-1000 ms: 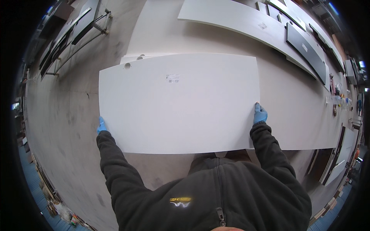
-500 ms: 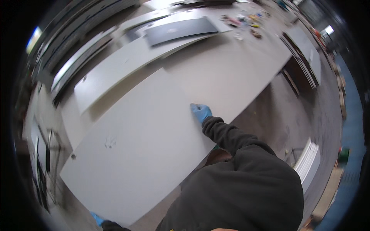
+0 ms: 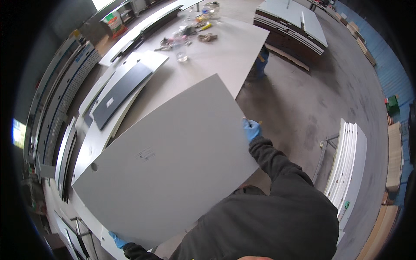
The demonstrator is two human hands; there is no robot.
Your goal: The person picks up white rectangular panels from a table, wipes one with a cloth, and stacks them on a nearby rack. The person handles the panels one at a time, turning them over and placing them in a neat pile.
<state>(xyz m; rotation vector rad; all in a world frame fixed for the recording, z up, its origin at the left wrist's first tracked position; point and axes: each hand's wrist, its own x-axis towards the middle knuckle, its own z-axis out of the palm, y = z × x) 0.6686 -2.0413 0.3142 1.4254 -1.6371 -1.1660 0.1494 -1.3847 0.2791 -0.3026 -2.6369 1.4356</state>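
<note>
I hold a large flat grey panel (image 3: 173,156) by its two short edges, lifted and tilted over the work table (image 3: 225,52). My right hand (image 3: 251,129), in a blue glove, grips the panel's right edge. At the lower left corner my left hand (image 3: 117,239), also blue-gloved, grips the opposite edge and is mostly hidden under the panel. A small hole and a faint label mark the panel's face.
A dark panel (image 3: 121,93) lies on lighter boards at the table's left. Tools and a clear cup (image 3: 182,55) sit at the far end. White boards stand in a rack (image 3: 346,160) on the right. Stacked panels (image 3: 294,21) lie on the floor beyond.
The view has swung to the right and the panel has turned with me, coming off the table surface. Both hands keep their grip on its edges.
</note>
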